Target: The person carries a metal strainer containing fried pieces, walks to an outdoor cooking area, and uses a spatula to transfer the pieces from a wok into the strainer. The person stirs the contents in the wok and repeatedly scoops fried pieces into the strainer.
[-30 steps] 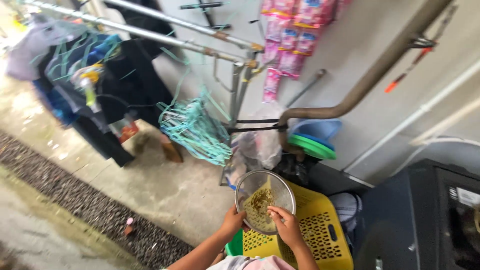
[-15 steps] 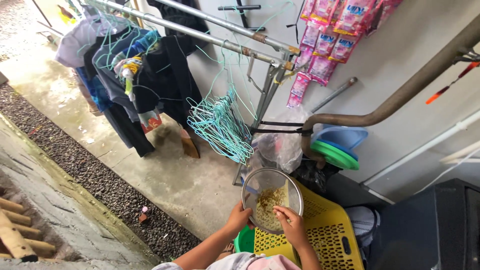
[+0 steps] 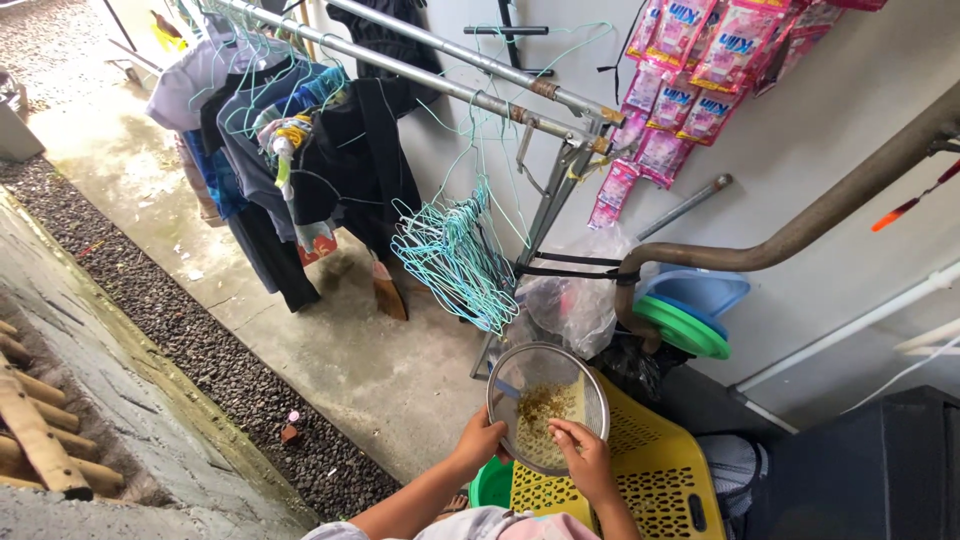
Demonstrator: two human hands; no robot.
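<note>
Above the yellow perforated plastic basket (image 3: 660,470), my left hand (image 3: 480,440) grips the round metal mesh sieve (image 3: 547,405). My right hand's fingers (image 3: 565,432) pinch into the brownish grains (image 3: 540,412). Plenty looks unsorted.

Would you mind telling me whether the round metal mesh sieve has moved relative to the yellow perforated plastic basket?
No. The round metal mesh sieve sits over the yellow perforated plastic basket's near-left corner as before; only the camera shifted.

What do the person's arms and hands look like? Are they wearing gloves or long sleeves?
No gloves and no long sleeves. Both forearms are bare up to the bottom edge of the picture. The left hand and the right hand are bare too, fingers uncovered. I can't see any rings, a watch or bracelets on either wrist.
</note>
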